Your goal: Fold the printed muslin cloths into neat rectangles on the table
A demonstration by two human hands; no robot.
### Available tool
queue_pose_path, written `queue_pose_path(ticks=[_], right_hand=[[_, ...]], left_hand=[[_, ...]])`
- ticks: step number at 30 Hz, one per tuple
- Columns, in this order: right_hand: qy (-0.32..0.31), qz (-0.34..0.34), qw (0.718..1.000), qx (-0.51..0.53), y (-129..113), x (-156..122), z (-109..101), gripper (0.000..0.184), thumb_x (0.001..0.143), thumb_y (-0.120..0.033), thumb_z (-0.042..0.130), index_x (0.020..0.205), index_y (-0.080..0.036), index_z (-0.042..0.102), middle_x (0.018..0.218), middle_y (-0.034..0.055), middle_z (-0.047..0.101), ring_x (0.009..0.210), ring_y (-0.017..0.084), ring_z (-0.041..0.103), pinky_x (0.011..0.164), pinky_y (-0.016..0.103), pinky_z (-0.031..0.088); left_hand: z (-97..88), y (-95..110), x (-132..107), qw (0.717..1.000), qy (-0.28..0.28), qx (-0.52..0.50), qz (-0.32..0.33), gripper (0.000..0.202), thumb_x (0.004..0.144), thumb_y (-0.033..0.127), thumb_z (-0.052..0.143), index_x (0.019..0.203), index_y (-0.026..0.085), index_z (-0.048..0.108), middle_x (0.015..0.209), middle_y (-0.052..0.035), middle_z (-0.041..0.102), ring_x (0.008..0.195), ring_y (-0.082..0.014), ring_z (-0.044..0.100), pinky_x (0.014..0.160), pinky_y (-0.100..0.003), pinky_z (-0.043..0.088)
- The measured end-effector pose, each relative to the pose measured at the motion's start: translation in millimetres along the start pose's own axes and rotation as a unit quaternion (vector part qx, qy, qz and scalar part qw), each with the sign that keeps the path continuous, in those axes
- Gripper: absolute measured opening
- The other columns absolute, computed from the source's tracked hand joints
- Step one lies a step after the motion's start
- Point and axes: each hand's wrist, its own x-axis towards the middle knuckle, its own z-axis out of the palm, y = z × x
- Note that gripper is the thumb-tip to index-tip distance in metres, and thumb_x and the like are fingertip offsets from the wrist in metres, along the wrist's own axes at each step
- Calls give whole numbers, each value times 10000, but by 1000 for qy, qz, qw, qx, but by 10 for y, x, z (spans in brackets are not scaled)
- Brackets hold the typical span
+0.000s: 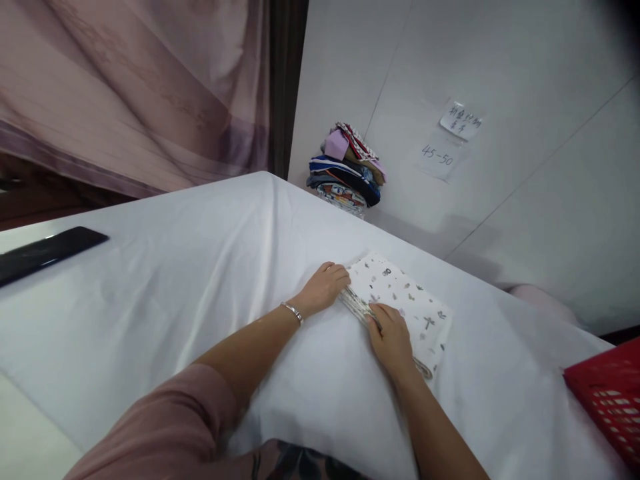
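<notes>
A folded white cloth [407,293] with small dark plant-like prints lies on the white-covered table [210,267]. Several stacked layers show along its near edge. My left hand [327,285], with a silver bracelet at the wrist, is closed on the cloth's left corner. Farther right along the same edge, my right hand [391,337] grips the layers, its fingers on top and its thumb at the fold. The undersides of the layers and some fingertips are hidden.
A stack of folded clothes [345,167] stands beyond the table's far edge, against the wall. Handwritten paper labels [450,143] hang on that wall. A red plastic basket [607,400] sits at the right, a black flat object [50,250] at the left. A pink curtain [150,87] hangs behind.
</notes>
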Motion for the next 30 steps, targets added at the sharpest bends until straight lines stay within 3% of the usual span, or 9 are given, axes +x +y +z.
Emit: queue_pose_path(ticks=[11,15,19,25,30], right_hand=[[-7,4,1000,0,-17,0,-20,305,892,-279,412,1143,-202,567,1137,80,586,1052,224,503,898,394,403],[-21,-24,999,-24,-34,3,-30,374,894,-253,392,1251,-216,496,1286,80,507,1145,231,454,905,406,396],[-48,-44,997,-51,-51,12,-41,366,888,-236,398,1233,-235,519,1276,66,532,1137,226,467,896,413,396],[-46,-46,996,-61,-36,10,-21,367,887,-238,393,1227,-220,528,1274,69,537,1126,231,475,884,416,403],[-47,-49,996,-64,-27,7,-10,378,876,-228,401,1233,-222,524,1260,77,546,1129,234,474,884,415,401]], left_hand=[[-16,-42,-50,1000,-24,-19,-5,254,837,55,411,947,189,598,1025,-51,597,1034,-179,479,928,-366,315],[-11,-54,-55,999,-21,-34,-12,271,833,59,419,964,196,612,1041,-47,605,1035,-183,487,929,-378,320],[-42,-33,-56,998,-14,-54,-21,258,831,87,430,958,201,624,1022,-50,610,1020,-188,502,922,-385,335],[-110,148,-16,998,9,-54,-18,211,876,213,442,1020,193,595,1044,-64,610,1074,-198,492,981,-404,321],[-19,336,-2,998,-1,-58,31,276,900,256,431,1153,200,524,1209,-70,567,1232,-206,405,1049,-414,277]])
